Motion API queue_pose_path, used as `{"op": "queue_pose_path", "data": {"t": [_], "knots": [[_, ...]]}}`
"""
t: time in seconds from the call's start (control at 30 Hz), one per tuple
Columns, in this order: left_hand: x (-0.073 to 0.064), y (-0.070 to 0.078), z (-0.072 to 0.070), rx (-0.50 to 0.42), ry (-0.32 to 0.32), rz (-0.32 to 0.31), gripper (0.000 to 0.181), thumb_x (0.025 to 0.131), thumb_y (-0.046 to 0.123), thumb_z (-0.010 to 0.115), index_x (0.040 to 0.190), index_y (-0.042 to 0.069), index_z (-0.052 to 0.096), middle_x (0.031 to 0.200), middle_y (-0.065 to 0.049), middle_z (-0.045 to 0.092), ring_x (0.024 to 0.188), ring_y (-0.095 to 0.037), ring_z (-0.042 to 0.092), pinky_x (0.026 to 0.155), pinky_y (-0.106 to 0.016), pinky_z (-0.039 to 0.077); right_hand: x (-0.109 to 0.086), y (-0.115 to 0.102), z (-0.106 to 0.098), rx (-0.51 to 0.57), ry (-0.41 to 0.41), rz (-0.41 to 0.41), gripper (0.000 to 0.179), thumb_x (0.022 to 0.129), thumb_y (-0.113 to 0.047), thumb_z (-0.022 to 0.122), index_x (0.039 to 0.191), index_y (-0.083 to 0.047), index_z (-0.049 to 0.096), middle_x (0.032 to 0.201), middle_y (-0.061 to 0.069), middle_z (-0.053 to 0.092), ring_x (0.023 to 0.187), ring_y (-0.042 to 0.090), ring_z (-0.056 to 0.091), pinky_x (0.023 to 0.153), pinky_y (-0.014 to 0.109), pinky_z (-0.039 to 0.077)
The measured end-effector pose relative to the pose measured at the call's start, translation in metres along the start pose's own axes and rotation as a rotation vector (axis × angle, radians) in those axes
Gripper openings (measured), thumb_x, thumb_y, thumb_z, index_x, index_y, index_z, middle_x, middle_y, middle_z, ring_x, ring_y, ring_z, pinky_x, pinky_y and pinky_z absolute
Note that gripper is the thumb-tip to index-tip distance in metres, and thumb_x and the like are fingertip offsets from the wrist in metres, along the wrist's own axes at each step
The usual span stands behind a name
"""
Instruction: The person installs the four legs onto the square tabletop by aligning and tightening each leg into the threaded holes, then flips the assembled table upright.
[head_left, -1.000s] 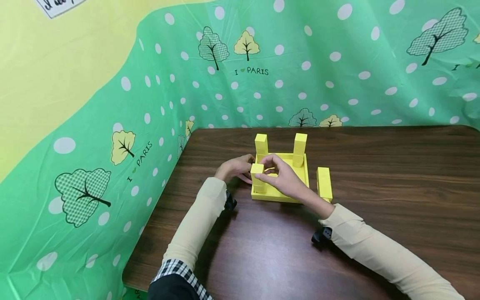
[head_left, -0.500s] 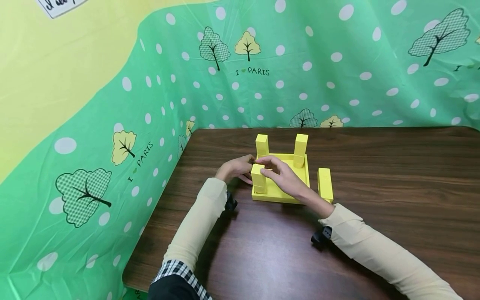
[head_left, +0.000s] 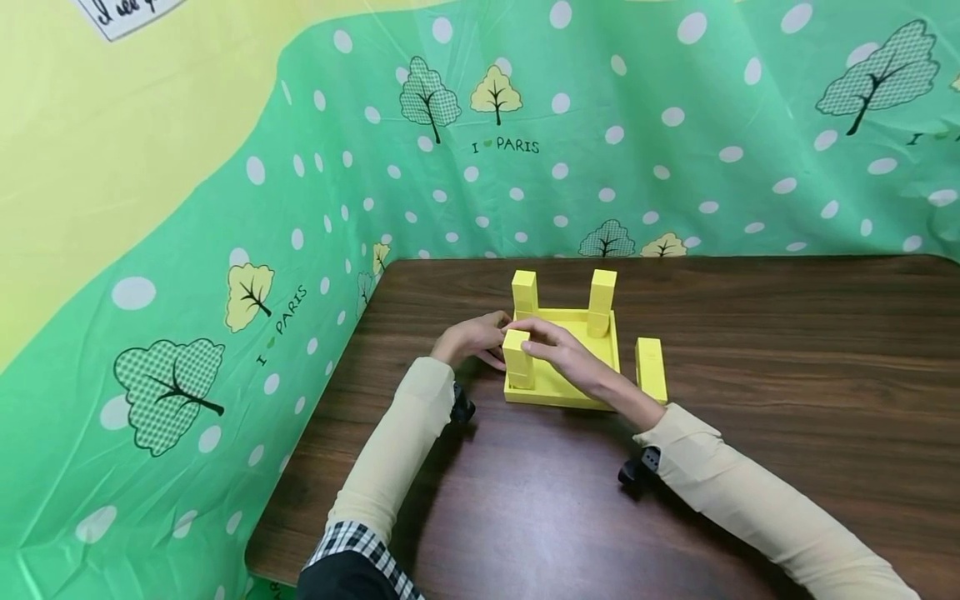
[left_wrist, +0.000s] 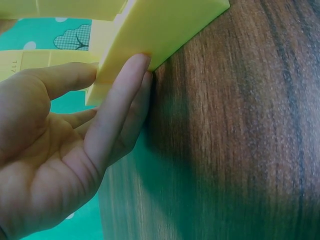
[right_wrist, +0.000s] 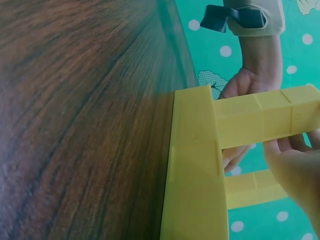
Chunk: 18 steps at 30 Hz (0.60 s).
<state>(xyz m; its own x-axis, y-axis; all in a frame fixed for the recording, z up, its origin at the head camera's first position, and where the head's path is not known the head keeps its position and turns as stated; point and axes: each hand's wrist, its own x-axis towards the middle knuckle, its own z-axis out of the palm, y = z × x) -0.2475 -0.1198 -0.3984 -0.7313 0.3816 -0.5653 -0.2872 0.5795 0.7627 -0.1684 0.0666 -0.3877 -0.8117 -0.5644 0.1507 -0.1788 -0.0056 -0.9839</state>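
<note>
Tray: your yellow tray (head_left: 558, 400) sits left of centre on the brown table (head_left: 787, 358), low walls all round. Your right hand (head_left: 558, 350) and forearm cover part of its inside.
Tray contents: three yellow posts, upright at corners: near left post (head_left: 518, 358), far left post (head_left: 525, 289), far right post (head_left: 602, 292).
Post build: seams show across the near left post in your right wrist view, so it reads as sections end to end.
Near right corner: your right forearm crosses close by.
Left hand: your left hand (head_left: 476, 335) is outside the tray's left wall. Fingers long and apart; one tip against the outer wall, another by the rim.
Right hand: it comes over the tray from the right; thumb at the near left post's right face, fingers reaching past its far side. Gripping it or only touching, can't tell.
Loose block: yellow block (head_left: 651, 369) just beside the tray on the right, apart from it, on the table.
Backdrop: green dotted cloth (head_left: 615, 158) behind the far table edge.
</note>
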Motion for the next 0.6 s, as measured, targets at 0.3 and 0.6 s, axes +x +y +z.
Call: {"op": "queue_pose_path", "data": {"t": [0.3, 0.6], "knots": [[0.0006, -0.0007, -0.0002, 0.013, -0.005, 0.005, 0.05, 0.099, 0.019, 0.052, 0.143, 0.011, 0.03, 0.113, -0.017, 0.052, 0.085, -0.023, 0.063, 0.075, -0.034, 0.06, -0.0007, 0.0041, 0.0007, -0.033, -0.012, -0.051, 0.039, 0.101, -0.018, 0.047, 0.134, 0.002, 0.045, 0.135, 0.018, 0.048, 0.119, 0.021, 0.045, 0.099, 0.035, 0.04], [-0.001, -0.0001, 0.0001, 0.012, -0.004, 0.006, 0.051, 0.099, 0.019, 0.053, 0.143, 0.011, 0.03, 0.113, -0.018, 0.052, 0.084, -0.024, 0.064, 0.075, -0.034, 0.061, -0.0013, 0.0041, 0.0012, -0.029, -0.01, -0.07, 0.039, 0.101, -0.016, 0.047, 0.134, 0.004, 0.045, 0.133, 0.02, 0.048, 0.115, 0.018, 0.048, 0.094, 0.029, 0.043]]}}
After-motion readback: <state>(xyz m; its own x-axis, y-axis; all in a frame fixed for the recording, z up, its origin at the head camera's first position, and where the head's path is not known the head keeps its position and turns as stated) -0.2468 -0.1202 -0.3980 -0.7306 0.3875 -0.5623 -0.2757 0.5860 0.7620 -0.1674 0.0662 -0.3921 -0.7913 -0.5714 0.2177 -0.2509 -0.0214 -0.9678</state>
